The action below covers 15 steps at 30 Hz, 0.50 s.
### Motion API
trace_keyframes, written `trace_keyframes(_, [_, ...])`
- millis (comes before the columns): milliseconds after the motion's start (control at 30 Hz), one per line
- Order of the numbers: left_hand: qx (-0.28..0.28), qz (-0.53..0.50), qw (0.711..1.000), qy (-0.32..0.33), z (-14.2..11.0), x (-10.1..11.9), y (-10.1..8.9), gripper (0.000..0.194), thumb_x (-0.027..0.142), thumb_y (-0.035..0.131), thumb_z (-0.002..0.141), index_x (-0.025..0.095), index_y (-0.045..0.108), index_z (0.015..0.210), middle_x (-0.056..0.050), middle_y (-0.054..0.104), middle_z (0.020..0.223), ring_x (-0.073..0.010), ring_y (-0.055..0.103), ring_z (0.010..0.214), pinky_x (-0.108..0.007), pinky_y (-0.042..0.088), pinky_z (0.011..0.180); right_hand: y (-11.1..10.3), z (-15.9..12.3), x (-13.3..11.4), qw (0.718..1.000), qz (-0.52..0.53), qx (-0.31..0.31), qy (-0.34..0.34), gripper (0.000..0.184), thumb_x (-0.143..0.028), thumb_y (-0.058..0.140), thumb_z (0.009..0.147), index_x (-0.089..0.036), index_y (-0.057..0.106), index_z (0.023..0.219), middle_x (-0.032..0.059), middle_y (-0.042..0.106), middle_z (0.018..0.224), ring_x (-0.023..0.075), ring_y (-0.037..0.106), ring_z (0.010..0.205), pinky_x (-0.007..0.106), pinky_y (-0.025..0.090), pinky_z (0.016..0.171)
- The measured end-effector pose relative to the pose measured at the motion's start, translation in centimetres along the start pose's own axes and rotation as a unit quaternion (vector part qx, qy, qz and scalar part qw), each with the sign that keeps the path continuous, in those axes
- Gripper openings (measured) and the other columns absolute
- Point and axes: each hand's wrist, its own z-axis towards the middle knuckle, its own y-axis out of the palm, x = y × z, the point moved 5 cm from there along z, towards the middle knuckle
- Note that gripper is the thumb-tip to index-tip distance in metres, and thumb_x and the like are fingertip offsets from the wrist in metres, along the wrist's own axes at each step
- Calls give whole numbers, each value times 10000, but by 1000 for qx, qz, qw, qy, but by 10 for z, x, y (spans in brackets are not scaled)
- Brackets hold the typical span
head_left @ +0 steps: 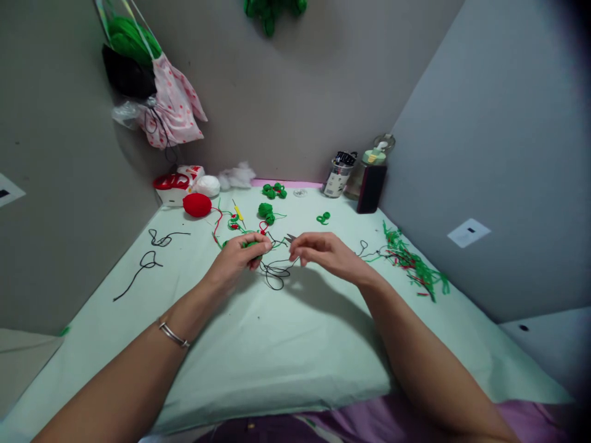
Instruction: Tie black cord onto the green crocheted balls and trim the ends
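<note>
My left hand (244,251) is closed in a pinch, and a bit of green crochet (252,244) shows between its fingers. Thin black cord (276,277) hangs in loose loops below those fingertips. One strand of it runs to my right hand (322,251), whose thumb and fingers are pinched on it. Just beyond the right fingertips the grey tips of scissors (290,237) show; the rest is hidden behind the hand. Past my left hand lie a yellow-handled crochet hook (239,212), small green-and-red crochet pieces (234,223) and a green yarn ball (265,210).
A red yarn ball (197,205) and a white ball (207,186) sit at back left. Black cord pieces (148,261) lie at left, yarn scraps (418,264) at right. A pen cup (338,177), bottle (373,157) and dark phone-like slab (372,189) stand near the corner.
</note>
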Motion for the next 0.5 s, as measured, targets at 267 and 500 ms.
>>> trace_keyframes(267, [14,-66,998,-21,-2,5,-1,216,346,764,740,164,665,805,49,441,631,-74,346,520,-237,248,499,-39,3,33,962,-216,160,50,275,-234,491,958,-191,695,1138,68,744,950,180,667,854,313,462,789])
trace_keyframes(500, [5,-71,997,-23,0,0,3,234,343,783,732,159,669,821,43,458,652,-70,367,540,-230,252,504,-22,17,70,923,-347,141,86,131,-221,658,839,-174,711,950,112,659,951,227,573,882,310,372,718])
